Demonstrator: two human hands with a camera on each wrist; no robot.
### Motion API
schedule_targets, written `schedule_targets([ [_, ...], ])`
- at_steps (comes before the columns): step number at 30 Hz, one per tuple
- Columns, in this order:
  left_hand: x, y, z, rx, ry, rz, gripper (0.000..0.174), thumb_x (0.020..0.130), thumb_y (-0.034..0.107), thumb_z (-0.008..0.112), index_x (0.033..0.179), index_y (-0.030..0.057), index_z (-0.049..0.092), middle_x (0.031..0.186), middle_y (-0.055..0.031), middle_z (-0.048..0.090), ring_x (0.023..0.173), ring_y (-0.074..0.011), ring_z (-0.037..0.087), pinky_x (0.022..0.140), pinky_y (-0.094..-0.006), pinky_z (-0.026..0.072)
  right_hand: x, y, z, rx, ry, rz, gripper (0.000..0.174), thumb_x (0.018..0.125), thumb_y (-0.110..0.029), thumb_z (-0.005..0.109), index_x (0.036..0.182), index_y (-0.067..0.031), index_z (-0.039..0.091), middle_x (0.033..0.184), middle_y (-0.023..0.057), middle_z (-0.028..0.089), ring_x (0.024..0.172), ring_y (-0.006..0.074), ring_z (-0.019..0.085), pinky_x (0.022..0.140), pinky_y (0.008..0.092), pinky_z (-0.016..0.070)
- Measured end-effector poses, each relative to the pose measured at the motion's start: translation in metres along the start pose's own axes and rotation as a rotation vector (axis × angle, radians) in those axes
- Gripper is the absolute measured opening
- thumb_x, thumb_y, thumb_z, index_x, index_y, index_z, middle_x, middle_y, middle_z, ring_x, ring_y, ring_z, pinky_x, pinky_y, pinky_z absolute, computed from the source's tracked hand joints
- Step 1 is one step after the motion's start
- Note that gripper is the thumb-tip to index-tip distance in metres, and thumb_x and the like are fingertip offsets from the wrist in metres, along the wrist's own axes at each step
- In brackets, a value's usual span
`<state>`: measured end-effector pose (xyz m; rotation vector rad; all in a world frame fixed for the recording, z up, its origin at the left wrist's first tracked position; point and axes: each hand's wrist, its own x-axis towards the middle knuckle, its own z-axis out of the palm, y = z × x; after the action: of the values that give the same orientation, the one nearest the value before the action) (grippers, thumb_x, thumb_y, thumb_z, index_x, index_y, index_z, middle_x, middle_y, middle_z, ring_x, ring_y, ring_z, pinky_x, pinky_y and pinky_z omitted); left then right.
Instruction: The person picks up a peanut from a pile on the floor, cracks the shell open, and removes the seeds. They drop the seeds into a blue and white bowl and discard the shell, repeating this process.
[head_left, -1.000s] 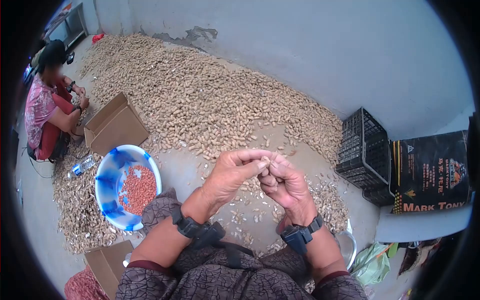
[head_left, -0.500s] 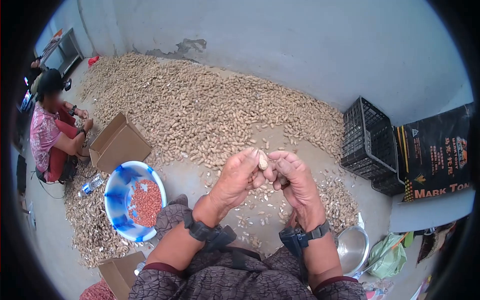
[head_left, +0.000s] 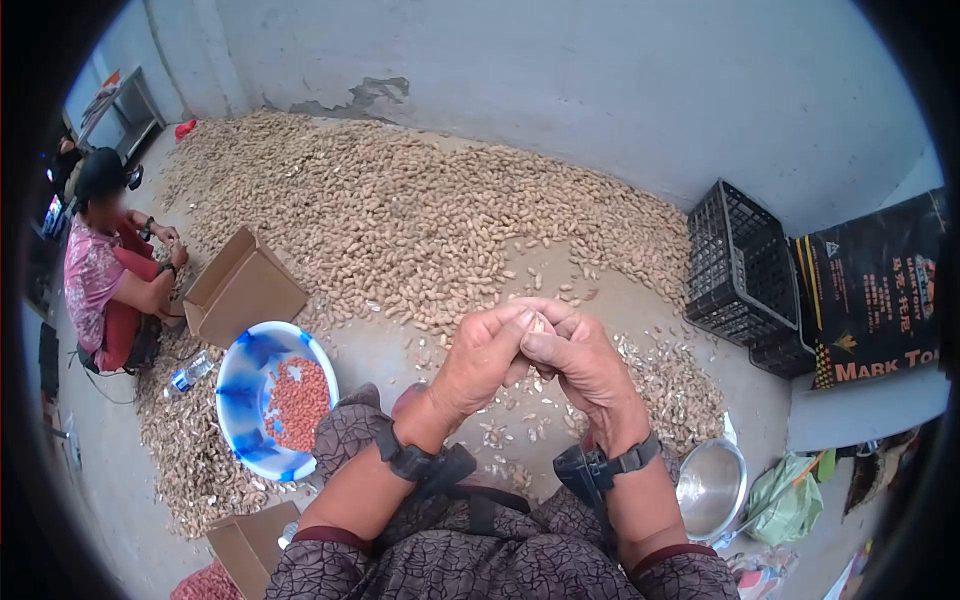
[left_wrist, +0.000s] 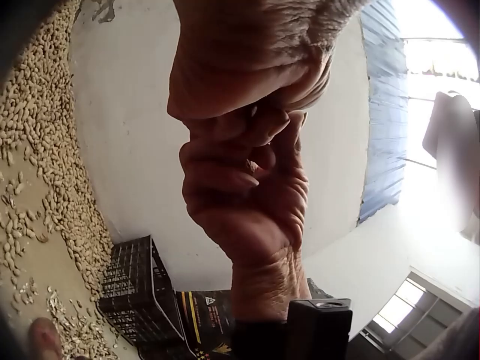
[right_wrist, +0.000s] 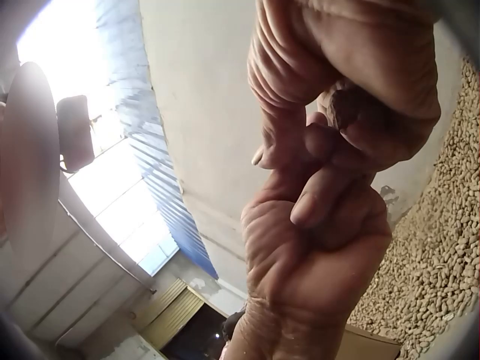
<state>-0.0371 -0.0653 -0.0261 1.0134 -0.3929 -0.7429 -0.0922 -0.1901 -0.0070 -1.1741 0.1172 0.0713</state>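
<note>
In the head view my left hand (head_left: pixel 468 365) and right hand (head_left: pixel 588 370) meet in front of my lap. Both pinch a pale unshelled peanut (head_left: pixel 538 324) between thumbs and fingers, so most of it is covered. Seen from the right wrist, a bit of brown shell (right_wrist: pixel 343 109) shows inside the right hand's curled fingers. In the left wrist view the fingers overlap and hide most of the nut. Below the hands, loose shells and peanuts are scattered over the floor. A blue and white basin (head_left: pixel 232 400) with shelled peanuts (head_left: pixel 300 405) stands to my left.
A wide peanut heap (head_left: pixel 400 210) spreads along the wall. An open cardboard box (head_left: pixel 250 295) lies near a crouching person (head_left: pixel 110 270). To the right are a black crate (head_left: pixel 735 270), a printed black sack (head_left: pixel 880 290), a shell pile (head_left: pixel 675 400) and a metal bowl (head_left: pixel 712 490).
Half a second ago the peanut showed upright in my left fingertips, with the right hand slightly apart. Now the right thumb and fingers have closed in on it. The head view has shifted slightly.
</note>
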Motion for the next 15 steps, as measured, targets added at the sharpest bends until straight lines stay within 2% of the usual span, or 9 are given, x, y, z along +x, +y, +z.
schedule_targets([
  [2, 0.0016, -0.0004, 0.002, 0.115, 0.016, 0.046, 0.031, 0.089, 0.021, 0.042, 0.103, -0.0051, 0.053, 0.074, -0.0037, 0.057, 0.044, -0.0012, 0.035, 0.038, -0.0148, 0.0245, -0.0013, -0.0054, 0.0023, 0.005, -0.014, -0.001, 0.034, 0.076, -0.015, 0.064, 0.105, 0.0007, 0.056, 0.081, -0.001, 0.058, 0.062, 0.0021, 0.048, 0.052, 0.0142, 0.0356],
  [5, -0.0001, 0.0023, 0.0001, 0.055, -0.054, 0.062, 0.032, 0.091, 0.023, 0.037, 0.095, -0.0015, 0.057, 0.065, -0.0019, 0.054, 0.046, -0.0027, 0.038, 0.04, -0.0169, 0.0274, -0.0017, -0.0077, 0.004, 0.043, -0.004, -0.013, 0.031, 0.077, -0.013, 0.062, 0.103, 0.0025, 0.057, 0.079, 0.0001, 0.059, 0.06, 0.0025, 0.047, 0.051, 0.0146, 0.035],
  [15, 0.0, -0.0005, 0.0007, 0.115, -0.055, 0.09, 0.041, 0.092, 0.032, 0.035, 0.1, -0.0024, 0.057, 0.064, -0.0016, 0.051, 0.046, -0.0021, 0.034, 0.042, -0.0164, 0.0259, -0.0018, -0.0111, 0.0064, 0.061, 0.083, -0.048, 0.026, 0.078, -0.013, 0.061, 0.098, 0.0039, 0.06, 0.071, 0.0029, 0.059, 0.055, 0.0053, 0.046, 0.049, 0.0171, 0.035],
])
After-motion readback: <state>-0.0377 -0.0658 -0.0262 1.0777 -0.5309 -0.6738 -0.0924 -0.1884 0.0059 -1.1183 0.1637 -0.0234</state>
